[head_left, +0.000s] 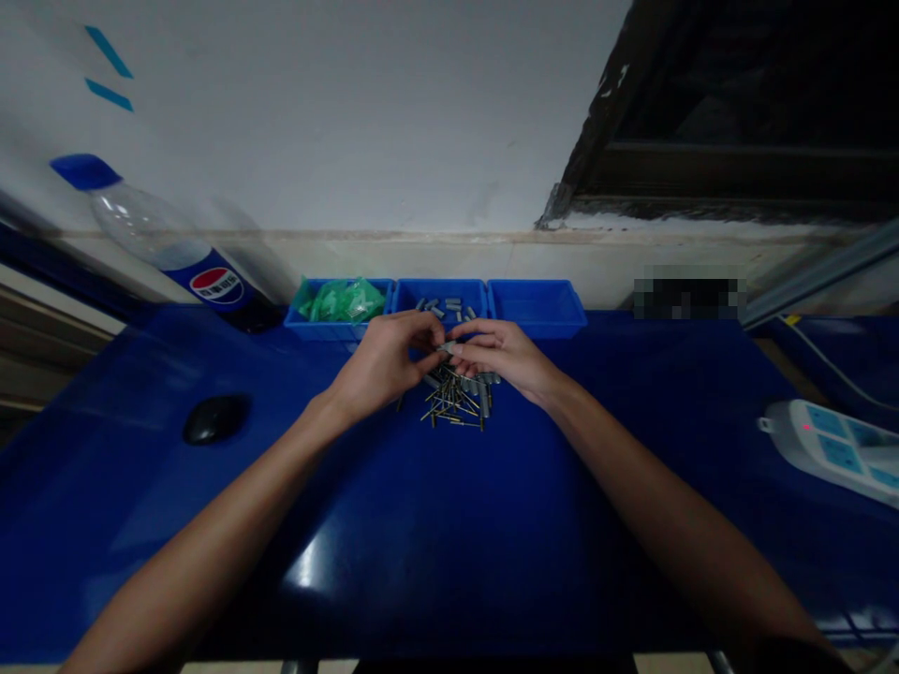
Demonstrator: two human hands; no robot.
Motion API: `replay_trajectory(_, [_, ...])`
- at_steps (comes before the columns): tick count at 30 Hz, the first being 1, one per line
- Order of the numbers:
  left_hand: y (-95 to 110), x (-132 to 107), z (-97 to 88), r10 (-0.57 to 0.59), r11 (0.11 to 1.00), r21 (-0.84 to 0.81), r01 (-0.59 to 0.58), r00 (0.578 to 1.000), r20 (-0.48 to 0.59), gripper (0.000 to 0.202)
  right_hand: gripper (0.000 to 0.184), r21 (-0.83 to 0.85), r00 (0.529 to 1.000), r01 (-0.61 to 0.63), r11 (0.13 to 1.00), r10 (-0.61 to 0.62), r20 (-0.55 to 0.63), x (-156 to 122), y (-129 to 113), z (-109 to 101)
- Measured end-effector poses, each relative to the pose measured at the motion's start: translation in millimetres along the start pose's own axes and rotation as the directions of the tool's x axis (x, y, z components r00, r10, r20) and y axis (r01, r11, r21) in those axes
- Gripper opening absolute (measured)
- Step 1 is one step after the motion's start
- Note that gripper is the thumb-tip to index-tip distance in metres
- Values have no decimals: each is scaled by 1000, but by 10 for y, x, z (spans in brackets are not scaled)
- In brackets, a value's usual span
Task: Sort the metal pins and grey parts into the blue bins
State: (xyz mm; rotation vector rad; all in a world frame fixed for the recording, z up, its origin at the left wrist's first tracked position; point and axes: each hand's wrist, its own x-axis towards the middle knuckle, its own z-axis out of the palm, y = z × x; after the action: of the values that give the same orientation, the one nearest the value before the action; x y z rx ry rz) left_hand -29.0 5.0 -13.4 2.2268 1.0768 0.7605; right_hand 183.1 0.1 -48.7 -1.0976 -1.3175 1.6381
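My left hand (390,358) and my right hand (507,356) meet above a pile of small parts. The fingertips of both are pinched on a small grey piece (447,347), whose exact kind is too small to make out. Right below lie thin brass-coloured pins (449,404) in a loose heap on the blue table. Short grey cylinders (484,398) lie at the heap's right side, partly covered by my right hand. Behind the hands, the middle blue bin (440,284) contains several more small grey cylinders (453,307).
Green plastic bags (344,301) fill the left bin; the right bin (537,328) adjoins the middle one. A Pepsi bottle (183,257) stands at the back left, with a black mouse (214,418) nearer. A white power strip (835,449) lies on the right.
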Motion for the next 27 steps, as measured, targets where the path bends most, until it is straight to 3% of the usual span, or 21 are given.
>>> replay_trajectory(4, [9, 7, -26, -12, 999, 34, 10, 999, 40, 6, 27, -3, 1000, 11, 1000, -11, -19, 18, 21, -3])
replay_trajectory(7, [-40, -11, -94, -70, 981, 192, 40, 986, 152, 12, 25, -39, 993, 77, 996, -80, -82, 27, 20, 5])
replay_trajectory(10, [-133, -65, -156, -166, 942, 332, 54, 933, 321, 21, 26, -60, 972, 168, 984, -176, -157, 24, -11, 17])
replay_trajectory(15, [-239, -139, -120, -286, 928, 355, 109, 820, 495, 31, 38, -71, 961, 216, 974, -225, -161, 5, -71, 17])
replay_trajectory(18, [-226, -131, -53, -333, 911, 388, 138, 801, 497, 29, 30, -77, 966, 200, 977, -210, -149, -1, -75, 1])
replay_trajectory(27, [-107, -131, -28, -343, 867, 485, 112, 840, 420, 20, 25, -98, 973, 167, 981, -180, -147, 5, -74, -19])
